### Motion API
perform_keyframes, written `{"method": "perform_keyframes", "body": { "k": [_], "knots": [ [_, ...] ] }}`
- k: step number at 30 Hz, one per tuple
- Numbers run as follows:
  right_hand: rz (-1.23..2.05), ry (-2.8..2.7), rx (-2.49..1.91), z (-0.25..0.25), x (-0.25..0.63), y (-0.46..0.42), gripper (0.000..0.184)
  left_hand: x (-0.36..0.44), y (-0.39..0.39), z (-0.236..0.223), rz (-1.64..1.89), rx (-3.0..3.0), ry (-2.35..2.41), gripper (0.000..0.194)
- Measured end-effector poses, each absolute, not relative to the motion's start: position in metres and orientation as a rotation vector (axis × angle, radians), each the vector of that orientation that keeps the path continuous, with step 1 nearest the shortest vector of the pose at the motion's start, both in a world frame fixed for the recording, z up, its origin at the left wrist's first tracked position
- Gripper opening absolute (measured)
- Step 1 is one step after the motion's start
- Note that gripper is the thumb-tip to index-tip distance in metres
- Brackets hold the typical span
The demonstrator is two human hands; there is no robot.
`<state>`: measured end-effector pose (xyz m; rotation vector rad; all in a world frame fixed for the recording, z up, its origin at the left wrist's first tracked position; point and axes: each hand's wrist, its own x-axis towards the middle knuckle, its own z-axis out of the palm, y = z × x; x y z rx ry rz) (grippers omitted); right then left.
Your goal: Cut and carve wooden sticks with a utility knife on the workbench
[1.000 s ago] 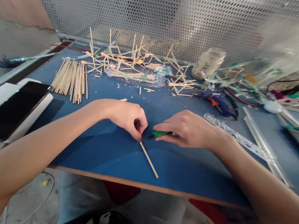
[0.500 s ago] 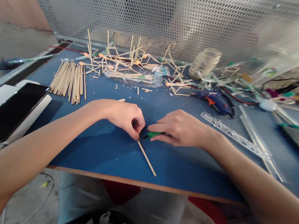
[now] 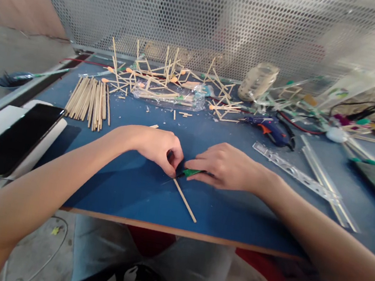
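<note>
A thin wooden stick [image 3: 185,200] lies on the blue table [image 3: 125,187], slanting toward the front edge. My left hand [image 3: 156,148] is curled with its fingertips pinching the stick's far end down against the table. My right hand [image 3: 227,167] grips a small green-handled cutter [image 3: 190,173], whose dark tip meets the stick right beside my left fingertips. The two hands nearly touch at the middle of the table.
A bundle of loose sticks [image 3: 90,101] lies at the back left, glued stick frames [image 3: 168,82] behind it. A blue glue gun [image 3: 273,128], a clear ruler [image 3: 294,172] and a jar [image 3: 258,81] stand to the right. A phone [image 3: 13,137] rests at the left edge. Mesh wall behind.
My right hand and the cutter have slid a little left toward my left fingertips. The stick and my left hand have stayed in place.
</note>
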<state>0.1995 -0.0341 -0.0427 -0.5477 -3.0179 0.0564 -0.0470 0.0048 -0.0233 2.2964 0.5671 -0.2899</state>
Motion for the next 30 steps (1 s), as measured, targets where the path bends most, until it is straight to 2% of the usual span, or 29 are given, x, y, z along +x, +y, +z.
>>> {"method": "perform_keyframes", "body": {
  "k": [4,17,30],
  "knots": [
    [0.102,-3.029,-0.549,-0.0425,0.2001,-0.0341,0.034,-0.0472,0.0048,-0.0234,-0.286,2.294,0.565,0.018],
    [-0.032,-3.039,-0.576,-0.0384,0.1995,-0.0378,0.038,-0.0470,0.0045,-0.0241,-0.267,2.295,0.567,0.017],
    [0.046,-3.030,-0.528,-0.0427,0.2001,-0.0355,0.036,-0.0473,0.0052,-0.0242,-0.282,2.291,0.568,0.021]
  ]
}}
